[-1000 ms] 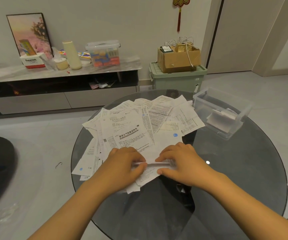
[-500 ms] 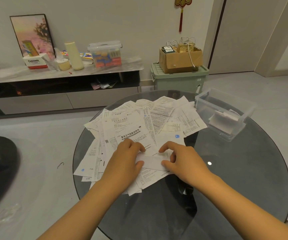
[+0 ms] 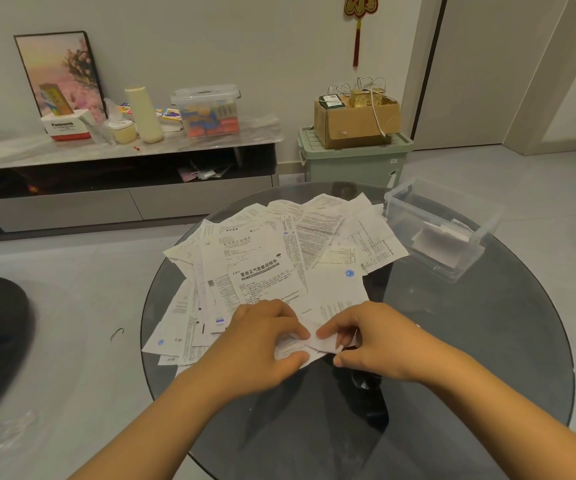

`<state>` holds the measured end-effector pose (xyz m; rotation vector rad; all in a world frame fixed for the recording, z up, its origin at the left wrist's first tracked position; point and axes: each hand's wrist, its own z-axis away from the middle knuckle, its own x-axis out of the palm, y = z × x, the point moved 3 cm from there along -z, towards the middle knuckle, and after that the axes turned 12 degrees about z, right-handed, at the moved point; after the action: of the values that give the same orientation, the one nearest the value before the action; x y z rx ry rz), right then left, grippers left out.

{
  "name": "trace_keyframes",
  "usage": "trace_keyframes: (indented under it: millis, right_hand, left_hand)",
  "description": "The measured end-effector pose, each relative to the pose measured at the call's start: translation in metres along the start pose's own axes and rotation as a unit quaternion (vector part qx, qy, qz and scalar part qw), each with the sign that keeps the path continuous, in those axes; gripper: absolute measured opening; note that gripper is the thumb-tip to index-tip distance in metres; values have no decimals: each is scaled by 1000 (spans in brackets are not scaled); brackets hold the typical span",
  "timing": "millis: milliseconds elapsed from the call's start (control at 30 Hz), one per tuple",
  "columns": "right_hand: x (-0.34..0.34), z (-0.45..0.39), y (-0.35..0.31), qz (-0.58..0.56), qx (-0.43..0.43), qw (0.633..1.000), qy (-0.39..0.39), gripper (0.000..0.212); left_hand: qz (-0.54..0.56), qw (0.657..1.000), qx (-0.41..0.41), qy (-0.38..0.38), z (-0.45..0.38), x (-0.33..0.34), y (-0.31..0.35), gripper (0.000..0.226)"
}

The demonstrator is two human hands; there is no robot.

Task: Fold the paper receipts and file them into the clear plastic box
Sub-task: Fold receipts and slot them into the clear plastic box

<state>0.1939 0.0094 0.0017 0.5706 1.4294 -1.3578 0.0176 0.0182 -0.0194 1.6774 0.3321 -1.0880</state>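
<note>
Since the earlier frames both hands have drawn together, and the folded receipt [image 3: 317, 342] between them looks smaller.
Left hand [image 3: 262, 344] and right hand [image 3: 373, 344] each pinch it above the near edge of the paper pile [image 3: 279, 258] on the glass table [image 3: 470, 358]. Folding seems nearly done; next, carry it to the clear box [image 3: 442, 226] at the far right, where folded slips already lie.

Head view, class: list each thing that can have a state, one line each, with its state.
left hand: pinching the folded receipt
right hand: pinching the same receipt
folded receipt: partly folded
clear plastic box: open, folded papers inside
receipt pile: unfolded, spread out
lidded tub: shut
</note>
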Motion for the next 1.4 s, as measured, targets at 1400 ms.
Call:
trace_keyframes:
  millis: [1400]
  right_hand:
    - [11, -19, -7, 57, -62, 989, 117, 20]
  left_hand:
    - [49, 997, -23, 52, -13, -3, 8, 17]
